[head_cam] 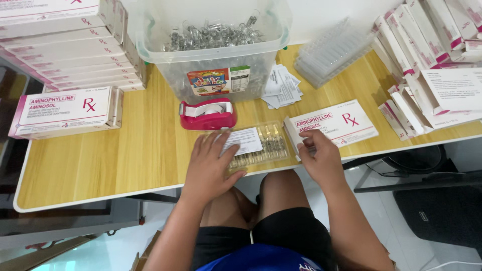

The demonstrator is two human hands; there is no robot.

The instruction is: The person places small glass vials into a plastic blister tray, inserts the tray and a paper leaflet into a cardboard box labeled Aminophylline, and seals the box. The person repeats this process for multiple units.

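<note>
Item: clear moulded plastic tray of glass ampoules [258, 145], with a folded white paper leaflet [242, 140] lying on top, at the near edge of our light wooden table [125, 160], in front of the red tape dispenser [207, 114].

Handling, as we judge it: light, thin-walled and flexible; the ampoules are fragile, so we would support it flat from its long edges, not pinch one corner.

Left hand [211, 160]: palm down, fingers spread, resting on leaflet and tray, pressing rather than gripping.

Right hand [319, 155]: fingers curled at the end of the white and pink carton [331, 125] just right of the tray; whether they pinch a flap we cannot tell.
</note>
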